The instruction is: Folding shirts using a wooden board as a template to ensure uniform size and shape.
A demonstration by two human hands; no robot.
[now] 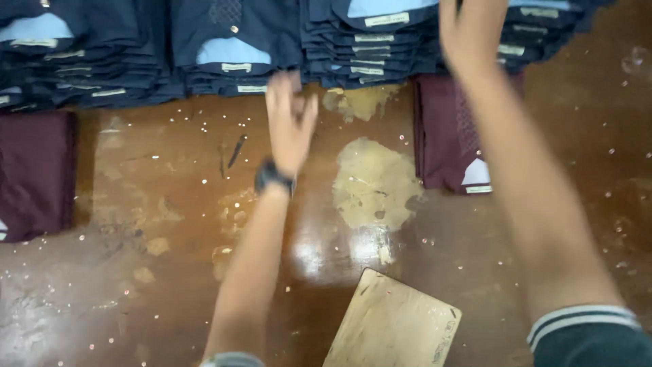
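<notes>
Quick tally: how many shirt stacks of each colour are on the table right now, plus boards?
Navy shirt stacks: 4
Maroon shirt stacks: 2
Wooden board: 1
Total: 7
Neither hand holds anything; the left hand and the right hand reach toward the navy stacks.

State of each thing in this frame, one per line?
Left hand: empty, fingers spread, blurred.
Right hand: raised, looks empty.
Navy shirts: folded, stacked in rows.
Maroon shirts: folded, stacked.
Wooden board: lying flat.
Table: worn, finish chipped.
</notes>
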